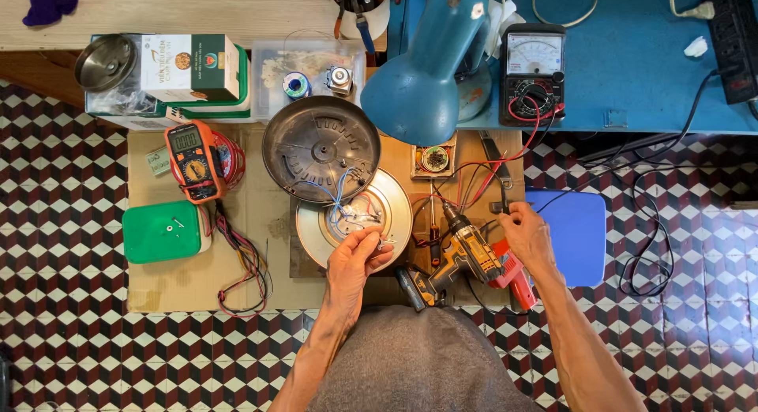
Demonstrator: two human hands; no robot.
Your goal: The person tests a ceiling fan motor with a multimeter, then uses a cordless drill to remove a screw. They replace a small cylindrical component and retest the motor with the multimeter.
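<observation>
Head view: left hand (353, 258) fingers pinch wiring on silver plate (395, 203); right hand (527, 232) fingers grip black probe (504, 192); clear box (272, 72) holds solder spool (297, 85).

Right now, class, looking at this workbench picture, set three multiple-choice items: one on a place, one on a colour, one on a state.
1. Where does the cordless drill lie?
A. between the two hands
B. on the blue desk
C. on the green box

2. What colour is the desk lamp shade?
A. red
B. teal blue
C. white

3. What is the left hand doing?
A. resting flat on the floor
B. holding the orange multimeter
C. pinching a small part at the round metal plate

Answers: 1 A, it lies between the left hand and the right hand. 2 B, the shade is teal. 3 C, the fingertips close at the plate's edge.
</observation>
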